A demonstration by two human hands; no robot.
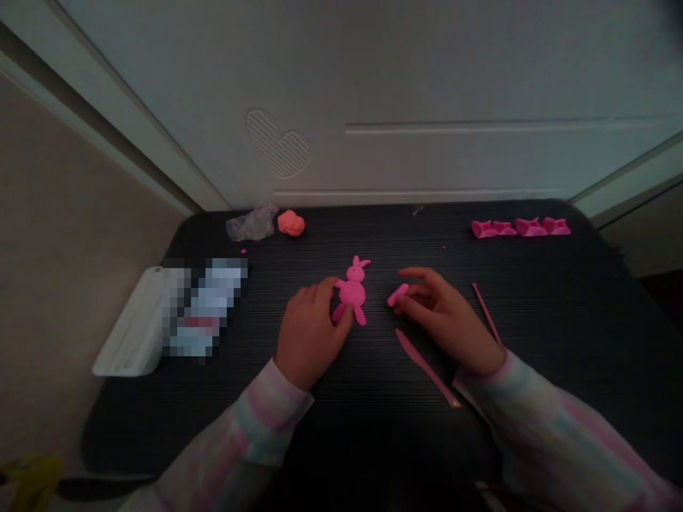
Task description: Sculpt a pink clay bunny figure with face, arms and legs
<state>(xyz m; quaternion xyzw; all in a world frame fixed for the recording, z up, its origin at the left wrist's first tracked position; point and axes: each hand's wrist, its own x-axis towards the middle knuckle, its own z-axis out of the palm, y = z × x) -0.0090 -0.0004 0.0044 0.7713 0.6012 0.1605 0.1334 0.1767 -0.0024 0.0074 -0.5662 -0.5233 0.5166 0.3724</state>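
A small pink clay rabbit [353, 291] lies flat on the black table [560, 299], ears pointing away from me. My left hand [309, 331] rests on the table at the figure's left side, its fingertips pressed against the rabbit's arm and leg. My right hand [445, 313] sits just right of the figure and pinches a short piece of pink clay [398, 294] between thumb and fingers. A pink plastic modelling knife [425, 366] lies on the table under that hand's wrist.
An orange clay lump [291, 222] and a crumpled clear wrapper [250, 225] lie at the back left. A white box [133, 327] stands at the left edge. Pink moulds [520, 227] sit at the back right, a thin pink stick [485, 311] beside my right hand. A white door [373, 92] rises behind.
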